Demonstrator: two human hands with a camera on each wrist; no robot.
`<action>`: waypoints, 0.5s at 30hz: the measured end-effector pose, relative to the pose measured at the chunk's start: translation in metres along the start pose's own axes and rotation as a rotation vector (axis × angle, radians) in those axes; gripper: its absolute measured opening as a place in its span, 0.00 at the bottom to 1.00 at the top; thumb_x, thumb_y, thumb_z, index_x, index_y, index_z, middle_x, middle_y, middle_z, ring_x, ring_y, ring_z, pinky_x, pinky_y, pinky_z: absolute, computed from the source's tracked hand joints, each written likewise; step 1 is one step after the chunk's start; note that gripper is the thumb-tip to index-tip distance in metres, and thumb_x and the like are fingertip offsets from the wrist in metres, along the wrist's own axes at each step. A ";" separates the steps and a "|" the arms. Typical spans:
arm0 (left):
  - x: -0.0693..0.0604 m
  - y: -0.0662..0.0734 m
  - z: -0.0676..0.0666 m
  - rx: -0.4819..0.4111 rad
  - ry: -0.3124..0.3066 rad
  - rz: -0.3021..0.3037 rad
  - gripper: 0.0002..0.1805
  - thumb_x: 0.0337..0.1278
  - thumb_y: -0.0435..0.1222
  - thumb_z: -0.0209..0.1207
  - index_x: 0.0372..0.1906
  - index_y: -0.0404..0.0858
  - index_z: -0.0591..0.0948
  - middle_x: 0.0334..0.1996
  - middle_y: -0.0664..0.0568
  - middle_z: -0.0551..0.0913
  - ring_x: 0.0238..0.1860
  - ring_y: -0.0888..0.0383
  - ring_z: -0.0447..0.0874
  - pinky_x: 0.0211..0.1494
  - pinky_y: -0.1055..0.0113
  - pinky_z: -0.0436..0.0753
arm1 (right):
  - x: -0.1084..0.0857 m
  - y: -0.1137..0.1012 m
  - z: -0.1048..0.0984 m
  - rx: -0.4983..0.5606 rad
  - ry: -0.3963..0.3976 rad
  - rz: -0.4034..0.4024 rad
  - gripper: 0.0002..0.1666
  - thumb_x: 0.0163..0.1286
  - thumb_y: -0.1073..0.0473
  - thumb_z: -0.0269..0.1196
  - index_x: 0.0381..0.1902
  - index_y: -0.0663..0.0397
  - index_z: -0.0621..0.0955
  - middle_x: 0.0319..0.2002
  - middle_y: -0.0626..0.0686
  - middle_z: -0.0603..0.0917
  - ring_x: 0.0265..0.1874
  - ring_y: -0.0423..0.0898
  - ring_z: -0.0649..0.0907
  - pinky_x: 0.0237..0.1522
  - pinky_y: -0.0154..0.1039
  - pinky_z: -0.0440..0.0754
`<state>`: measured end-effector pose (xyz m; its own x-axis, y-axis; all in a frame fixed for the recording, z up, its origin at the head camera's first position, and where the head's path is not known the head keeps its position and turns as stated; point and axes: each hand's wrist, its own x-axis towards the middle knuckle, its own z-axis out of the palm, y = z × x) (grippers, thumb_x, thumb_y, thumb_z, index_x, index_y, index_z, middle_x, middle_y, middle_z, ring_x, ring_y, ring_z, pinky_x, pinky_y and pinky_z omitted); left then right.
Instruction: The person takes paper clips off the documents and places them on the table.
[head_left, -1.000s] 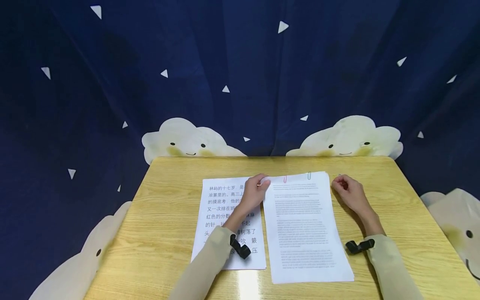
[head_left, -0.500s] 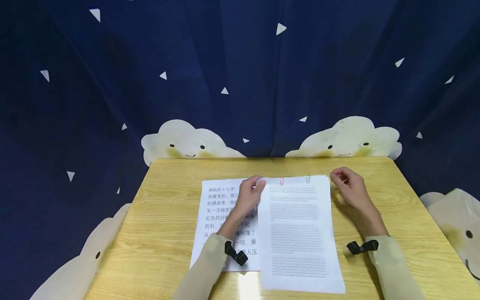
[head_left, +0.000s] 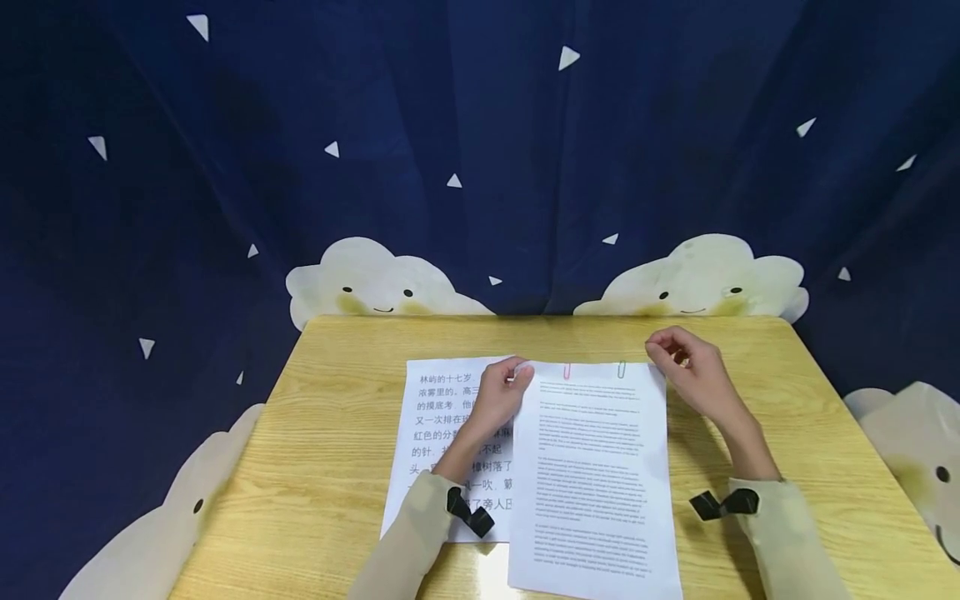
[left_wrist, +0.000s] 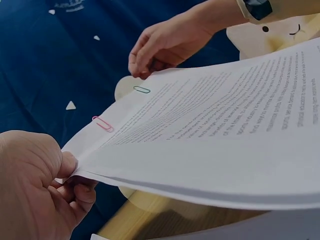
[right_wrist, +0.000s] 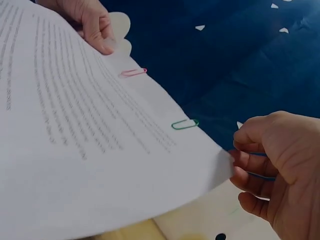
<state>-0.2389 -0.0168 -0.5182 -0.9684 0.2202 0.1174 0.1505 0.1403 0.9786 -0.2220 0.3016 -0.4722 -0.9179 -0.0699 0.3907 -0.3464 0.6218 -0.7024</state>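
Observation:
My left hand (head_left: 501,395) pinches the top left corner of a stack of printed sheets (head_left: 592,483), thumb on the front and fingers behind. In the left wrist view the stack is raised at that edge and bends. A pink paper clip (right_wrist: 133,73) and a green paper clip (right_wrist: 185,124) sit on its top edge. My right hand (head_left: 693,371) is at the top right corner, fingers bent. In the right wrist view its fingertips (right_wrist: 239,175) meet that corner; whether its thumb and forefinger hold anything is hidden.
A second stack of paper with large Chinese print (head_left: 431,450) lies on the wooden table (head_left: 300,467), partly under the raised sheets and the left forearm. A dark blue curtain (head_left: 480,125) with cloud figures hangs behind the table.
The clipped sheets have shifted left and toward me, now covering more of the Chinese-print paper. My left hand has moved slightly left; my right hand has moved left and up to the corner.

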 end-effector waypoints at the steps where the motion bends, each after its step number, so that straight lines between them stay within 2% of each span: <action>1: 0.000 0.000 -0.001 0.002 0.000 0.003 0.12 0.79 0.37 0.56 0.47 0.37 0.88 0.36 0.47 0.88 0.27 0.59 0.86 0.29 0.68 0.84 | 0.001 -0.002 0.000 -0.004 -0.004 -0.004 0.11 0.80 0.56 0.61 0.49 0.58 0.83 0.39 0.54 0.84 0.36 0.43 0.76 0.38 0.31 0.72; 7: -0.003 0.002 -0.003 -0.030 -0.010 -0.001 0.12 0.79 0.37 0.56 0.47 0.36 0.88 0.35 0.47 0.88 0.27 0.60 0.86 0.29 0.68 0.84 | 0.005 -0.014 0.003 -0.011 -0.046 -0.057 0.09 0.79 0.59 0.62 0.49 0.59 0.83 0.39 0.52 0.84 0.36 0.42 0.77 0.38 0.32 0.74; 15: -0.003 0.009 -0.004 -0.058 -0.003 0.028 0.12 0.79 0.36 0.56 0.49 0.34 0.87 0.35 0.42 0.89 0.26 0.59 0.86 0.29 0.69 0.84 | 0.008 -0.025 0.001 -0.029 -0.105 -0.135 0.04 0.77 0.62 0.64 0.46 0.56 0.84 0.38 0.50 0.85 0.34 0.42 0.76 0.35 0.32 0.72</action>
<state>-0.2351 -0.0203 -0.5086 -0.9633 0.2261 0.1445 0.1658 0.0779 0.9831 -0.2207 0.2848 -0.4527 -0.8790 -0.2344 0.4152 -0.4637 0.6230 -0.6300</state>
